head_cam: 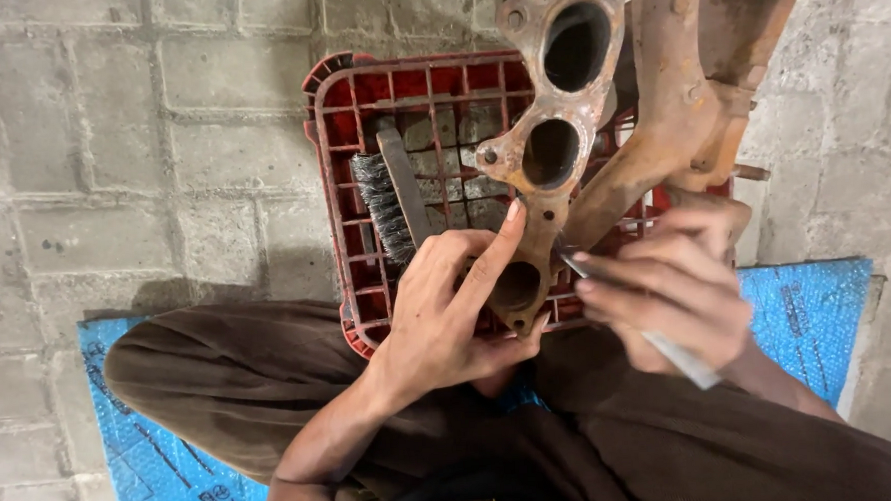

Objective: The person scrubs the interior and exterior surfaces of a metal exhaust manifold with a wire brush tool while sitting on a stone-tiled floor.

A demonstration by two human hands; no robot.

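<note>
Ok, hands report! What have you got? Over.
Left hand grips rusty manifold, finger along flange. Right hand holds thin metal tool at it. Wire brush lies in red crate beneath.

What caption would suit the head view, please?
Left hand steadies a rusty manifold; right hand holds a metal blade.

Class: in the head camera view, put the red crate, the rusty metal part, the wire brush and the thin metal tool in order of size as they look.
1. Red crate and rusty metal part: alike, and the part is nearer the camera, so unranked.
2. Wire brush.
3. Thin metal tool, partly hidden in the right hand.
</note>
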